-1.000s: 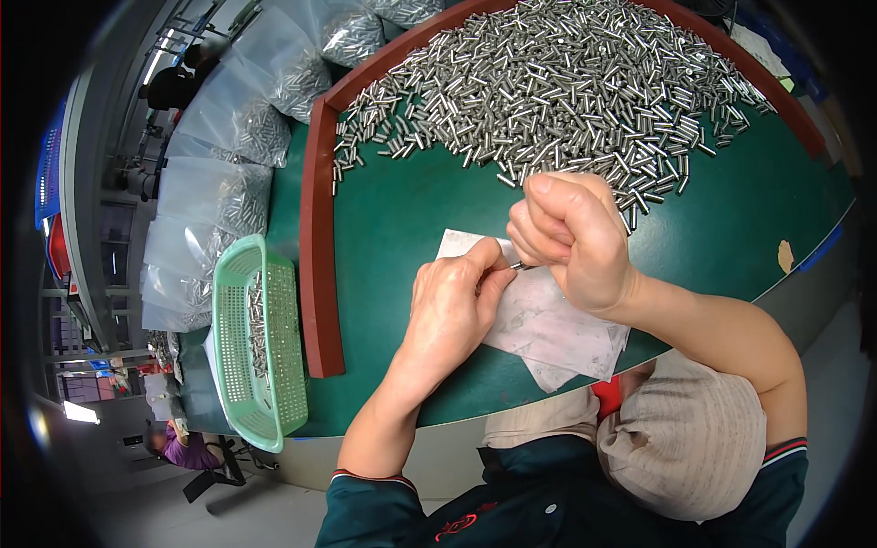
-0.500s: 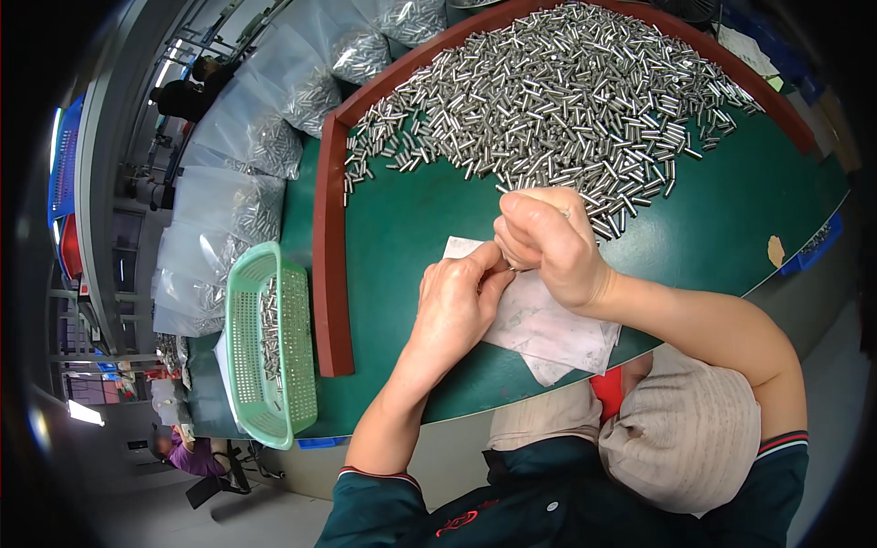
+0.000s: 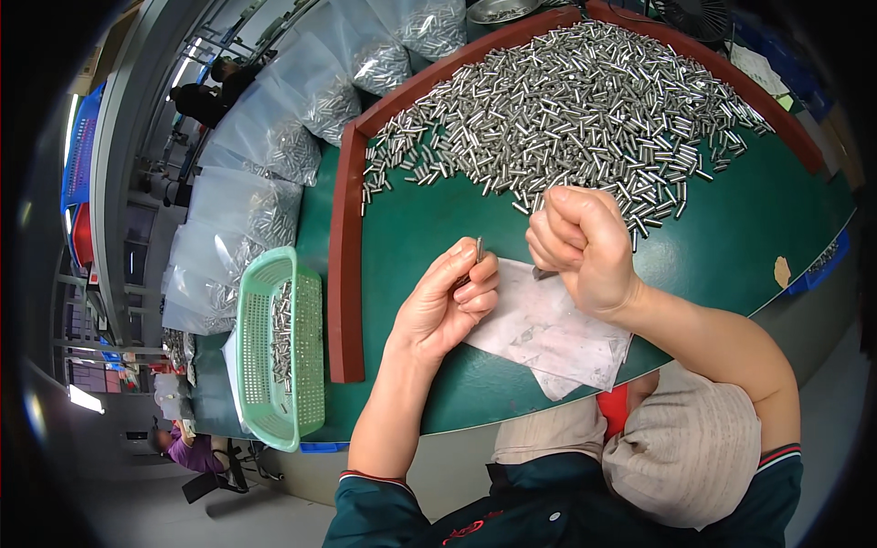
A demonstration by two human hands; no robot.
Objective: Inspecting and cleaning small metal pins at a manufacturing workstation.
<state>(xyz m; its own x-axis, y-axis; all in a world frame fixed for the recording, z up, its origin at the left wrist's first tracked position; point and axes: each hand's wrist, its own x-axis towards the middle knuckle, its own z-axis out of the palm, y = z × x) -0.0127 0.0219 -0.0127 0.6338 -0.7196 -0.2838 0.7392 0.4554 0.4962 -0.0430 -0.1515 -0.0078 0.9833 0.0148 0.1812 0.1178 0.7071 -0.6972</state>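
Note:
My left hand [image 3: 437,315] is turned partly palm-up above the green table, its fingers curled around small metal pins. One short pin [image 3: 480,248] sticks up between the thumb and fingers; how many more lie inside is hidden. To its right, my right hand [image 3: 589,251] is closed in a fist, with a small dark tip showing at its lower side that I cannot identify. Beneath both hands lies a smudged pale pinkish cloth [image 3: 548,333]. Just beyond the right hand spreads a large heap of shiny metal pins [image 3: 566,119].
A dark red wooden rail [image 3: 345,274] borders the heap on the left and back. Left of it stands a green plastic basket [image 3: 311,393] with pins inside. Clear bags of pins [image 3: 292,151] line the far left. A person in purple [image 3: 194,454] sits in the background.
My hands, which met over the cloth, have drawn apart. The left has turned, bringing a pin into sight, and the right fist has moved right. The whole view has shifted slightly.

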